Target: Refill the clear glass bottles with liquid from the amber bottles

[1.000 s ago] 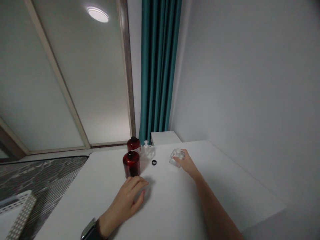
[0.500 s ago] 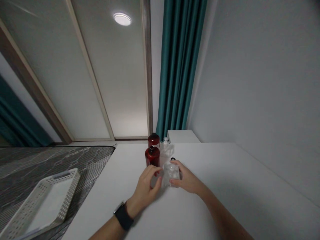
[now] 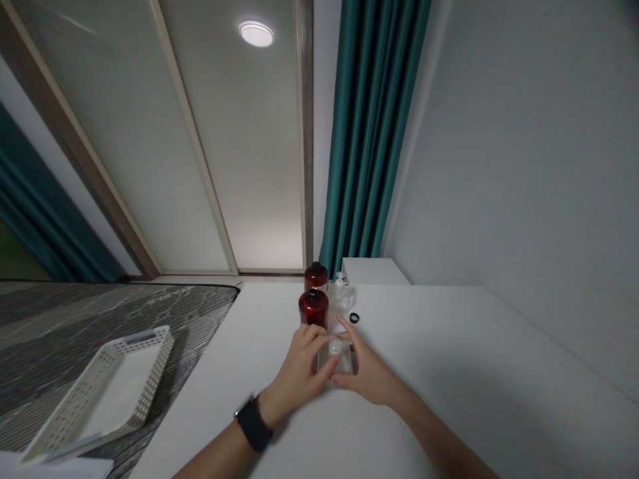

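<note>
Gripping clear bottle, right hand, left hand touching

One head-worn camera carried the whole scene, looking forward and down from over the near end of the table, with both forearms entering at the bottom edge, close to the lens, and the left grip and right grip low, just right of centre! Farther off, the frosted sliding door and the tall teal curtain filled the upper middle, while the pale wall swept down the right; leftward, the view dropped past the table's edge to the floor and the white basket.
</note>
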A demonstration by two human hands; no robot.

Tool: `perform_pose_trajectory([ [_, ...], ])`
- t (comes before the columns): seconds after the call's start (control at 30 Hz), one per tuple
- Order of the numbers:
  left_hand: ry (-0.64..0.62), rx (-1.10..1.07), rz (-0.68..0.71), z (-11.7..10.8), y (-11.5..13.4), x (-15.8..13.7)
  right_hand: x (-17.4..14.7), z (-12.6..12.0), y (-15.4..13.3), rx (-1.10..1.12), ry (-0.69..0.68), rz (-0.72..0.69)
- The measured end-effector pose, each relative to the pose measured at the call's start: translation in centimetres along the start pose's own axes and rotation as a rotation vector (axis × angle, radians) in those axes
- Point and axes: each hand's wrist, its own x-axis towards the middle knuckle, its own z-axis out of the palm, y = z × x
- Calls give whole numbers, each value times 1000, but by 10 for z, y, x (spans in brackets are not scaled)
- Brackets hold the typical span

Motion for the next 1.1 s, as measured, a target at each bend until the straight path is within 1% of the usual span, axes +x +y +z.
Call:
perform_pose_trajectory([
  [0.1, -29, -33, -17, -1, 0, 0, -1, -1, 2, -44, 16, -22],
  [0.3, 34, -111, -62, 6, 2, -4, -1, 5, 5, -130, 83, -50],
  [0.47, 31, -155, -89, 8, 4, -5, 0, 12, 7, -147, 123, -38],
  [0.7, 43, -183, -103, 8, 5, -4, -1, 16, 8, -183, 166, -12],
  [0.83, 56, -195, -116, 10, 5, -5, -1, 19, 9, -185, 201, -29],
  [0.97, 58, -186, -111, 10, 5, -5, -1, 24, 13, -192, 260, -59],
  [1.1, 49, -186, -124, 8, 7, -4, -2, 28, 14, -241, 310, -42],
])
